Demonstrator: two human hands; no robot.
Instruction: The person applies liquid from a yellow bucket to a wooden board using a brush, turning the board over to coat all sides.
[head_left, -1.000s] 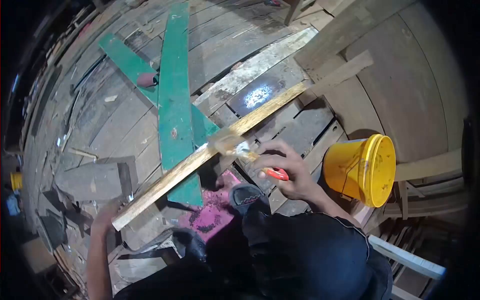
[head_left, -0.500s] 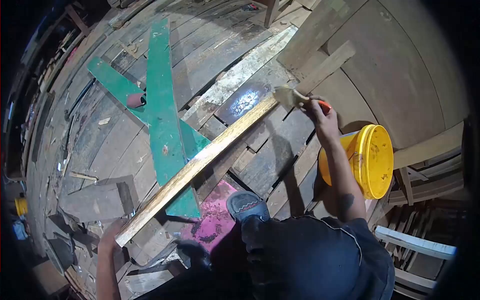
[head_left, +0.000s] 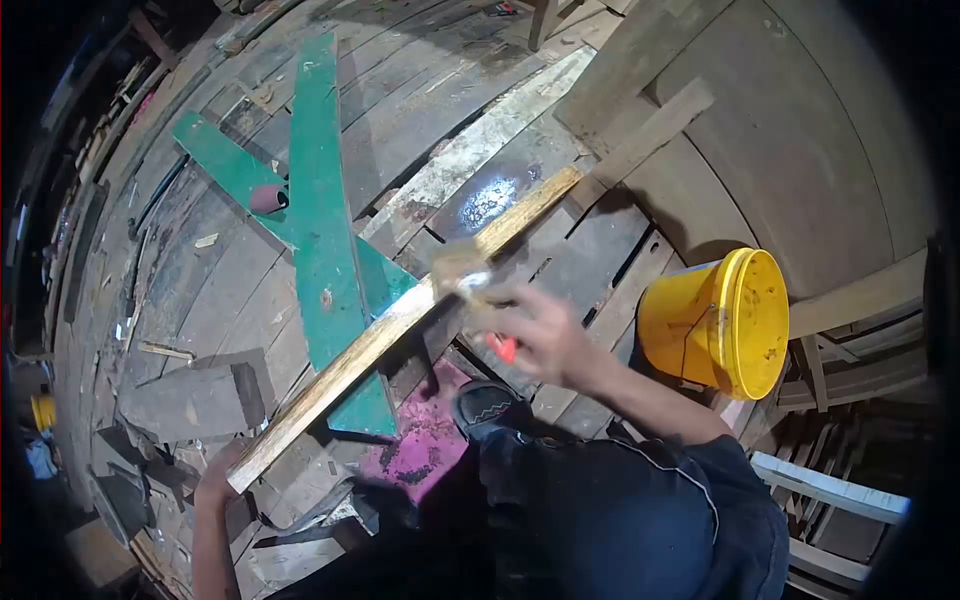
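A long wooden batten (head_left: 345, 372) slants across the view, its upper face wet-looking and streaked yellow-brown. My left hand (head_left: 217, 484) grips its near end from beneath, the fingers partly hidden behind the wood. In my right hand (head_left: 545, 335) is a paintbrush (head_left: 462, 275) with a red-tipped handle, its bristles on the middle of the batten and blurred by motion. Under the batten lie crossed green boards (head_left: 322, 230). A yellow bucket (head_left: 690, 310) stands tilted to the right of my right forearm.
A curled piece of sandpaper (head_left: 268, 199) rests on the green boards. A wooden block (head_left: 190, 402) sits at left. Pink, dirt-covered material (head_left: 415, 440) lies by my foot. Wooden panels (head_left: 770, 150) lean at upper right, above the plank floor (head_left: 415, 90).
My right hand has swept the paintbrush from the far end of the batten down to its middle, toward me. My left hand keeps its hold with hardly any movement.
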